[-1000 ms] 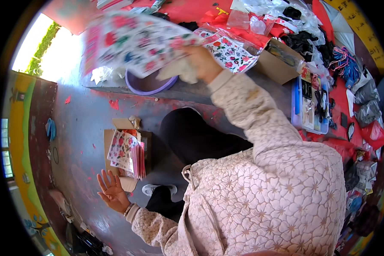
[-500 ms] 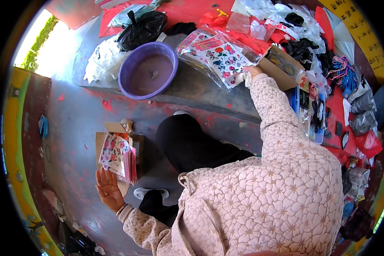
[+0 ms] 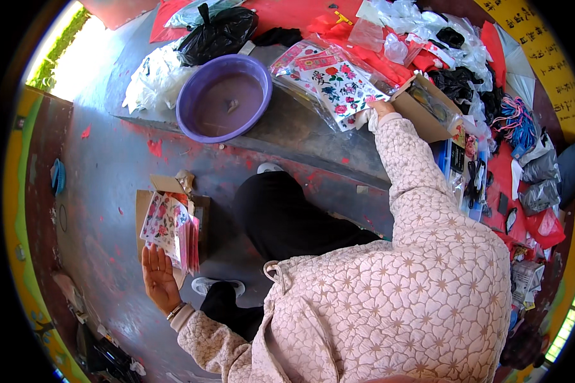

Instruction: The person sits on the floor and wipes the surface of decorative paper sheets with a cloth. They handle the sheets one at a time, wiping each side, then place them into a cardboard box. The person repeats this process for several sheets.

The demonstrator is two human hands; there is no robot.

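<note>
My left hand [image 3: 161,279] is open with its palm up and fingers stretched, holding nothing. Its fingertips are beside a small open cardboard box [image 3: 199,237] on the floor. Upright in that box stand several white sheets with red floral prints [image 3: 164,223], their pink edges showing. My right hand [image 3: 382,108] reaches to the raised ledge and pinches the near right corner of a white sheet printed with colourful flowers [image 3: 340,86]. That sheet lies over other printed sheets and clear plastic sleeves [image 3: 297,89]. My right fingertips are partly hidden.
A purple basin [image 3: 262,115] holding some water stands on the ledge [image 3: 300,137]. Left of it are a black plastic bag [image 3: 218,38] and a white one [image 3: 152,83]. An open cardboard box [image 3: 421,118] and a blue-edged tray [image 3: 479,185] sit right of my right hand.
The view has shifted slightly. My left hand stays open beside the box, its fingers a little closer together. My right hand remains at the same sheet corner.
</note>
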